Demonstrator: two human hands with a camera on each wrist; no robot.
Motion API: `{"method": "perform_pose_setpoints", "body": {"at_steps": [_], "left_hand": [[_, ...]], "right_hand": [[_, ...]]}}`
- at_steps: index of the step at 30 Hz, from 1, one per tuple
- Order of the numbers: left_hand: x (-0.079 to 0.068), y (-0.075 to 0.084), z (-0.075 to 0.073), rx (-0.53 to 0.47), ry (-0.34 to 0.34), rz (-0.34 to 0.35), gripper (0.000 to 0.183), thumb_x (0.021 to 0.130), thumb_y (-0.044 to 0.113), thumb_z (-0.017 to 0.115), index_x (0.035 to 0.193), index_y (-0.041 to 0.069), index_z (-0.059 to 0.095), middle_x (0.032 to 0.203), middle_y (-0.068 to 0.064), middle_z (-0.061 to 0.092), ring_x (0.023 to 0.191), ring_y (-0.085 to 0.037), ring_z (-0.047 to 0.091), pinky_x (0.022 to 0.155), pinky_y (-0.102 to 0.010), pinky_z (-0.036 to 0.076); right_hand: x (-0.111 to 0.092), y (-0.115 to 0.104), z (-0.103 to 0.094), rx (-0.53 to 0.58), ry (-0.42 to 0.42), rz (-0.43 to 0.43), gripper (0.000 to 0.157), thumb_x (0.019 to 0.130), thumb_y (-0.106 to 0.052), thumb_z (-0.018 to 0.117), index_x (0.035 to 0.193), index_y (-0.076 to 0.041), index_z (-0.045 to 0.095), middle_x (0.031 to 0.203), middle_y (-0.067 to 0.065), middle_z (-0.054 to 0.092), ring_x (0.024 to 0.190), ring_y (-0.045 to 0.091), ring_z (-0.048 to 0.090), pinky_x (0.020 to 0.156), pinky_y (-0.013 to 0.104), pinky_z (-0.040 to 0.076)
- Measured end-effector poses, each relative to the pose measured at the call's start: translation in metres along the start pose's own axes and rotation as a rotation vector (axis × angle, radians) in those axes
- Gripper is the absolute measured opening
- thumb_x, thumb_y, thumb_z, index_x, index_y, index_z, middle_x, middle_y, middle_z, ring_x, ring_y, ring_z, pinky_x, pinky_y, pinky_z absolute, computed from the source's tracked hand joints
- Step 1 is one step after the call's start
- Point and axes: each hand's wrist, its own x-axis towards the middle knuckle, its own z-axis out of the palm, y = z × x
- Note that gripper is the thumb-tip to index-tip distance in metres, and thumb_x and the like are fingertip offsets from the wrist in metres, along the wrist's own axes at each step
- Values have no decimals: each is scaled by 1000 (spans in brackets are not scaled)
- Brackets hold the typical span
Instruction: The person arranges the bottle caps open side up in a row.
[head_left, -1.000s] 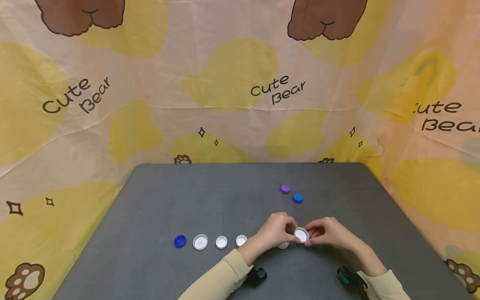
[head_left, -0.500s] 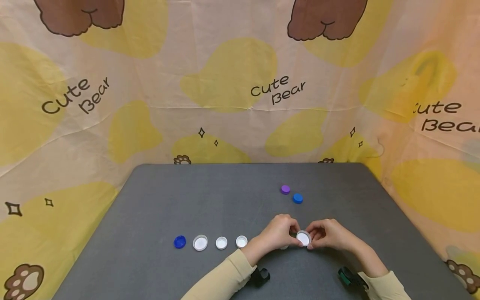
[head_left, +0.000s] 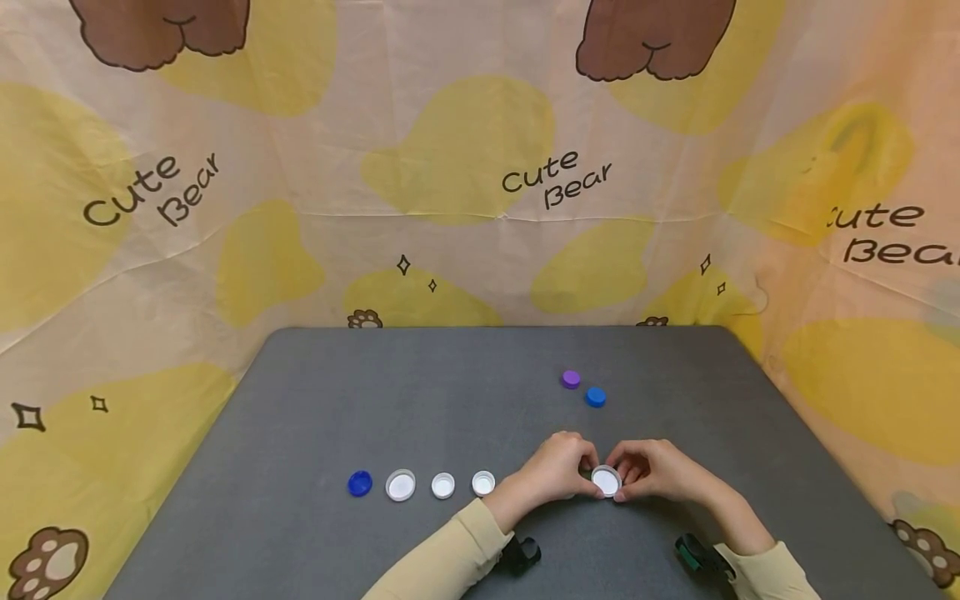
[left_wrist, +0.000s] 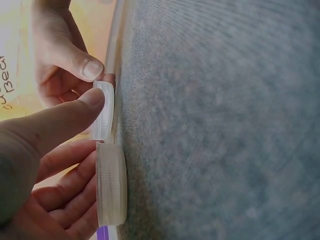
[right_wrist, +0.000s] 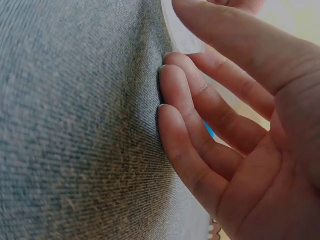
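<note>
A white bottle cap (head_left: 606,481), hollow side up, is pinched between both hands at the right end of a row of caps. My left hand (head_left: 557,468) has its thumb (left_wrist: 82,112) on the cap's ridged edge. From the opposite side my right hand (head_left: 663,471) grips the same cap, whose edge (right_wrist: 181,30) shows under the thumb in the right wrist view. The right hand's other fingers (right_wrist: 175,130) curl down against the grey cloth. A second, larger-looking pale cap (left_wrist: 112,185) stands beside the left fingers; the left hand mostly hides it in the head view.
Leftward along the row lie white caps (head_left: 401,485) (head_left: 442,485) (head_left: 483,483) and a dark blue cap (head_left: 360,483). Farther back on the grey table (head_left: 420,400) are a purple cap (head_left: 571,379) and a blue cap (head_left: 596,397). A printed curtain (head_left: 465,275) hangs behind.
Both hands have shifted slightly right and toward the near edge with the white bottle cap, and it sits lower. The left hand now covers more of the neighbouring cap.
</note>
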Motion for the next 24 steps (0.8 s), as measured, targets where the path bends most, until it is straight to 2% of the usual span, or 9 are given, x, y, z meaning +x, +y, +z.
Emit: {"method": "perform_pose_setpoints", "body": {"at_steps": [13,24], "left_hand": [[-3,0,-2,-5,6,15,28,66,34,86,81,16,71,73,9,61,66,4,44,68,-11,34],[-5,0,-3,-9,-7,10,27,67,33,86,82,16,71,75,8,61,67,4,45,71,-12,35]], "right_hand": [[1,2,1,-21,-8,20,35,76,-24,80,102,-6,66,81,5,67,71,6,59,61,22,51],[2,6,2,-23,-9,20,33,76,-25,79,101,-7,67,82,3,66,71,2,59,62,23,52]]}}
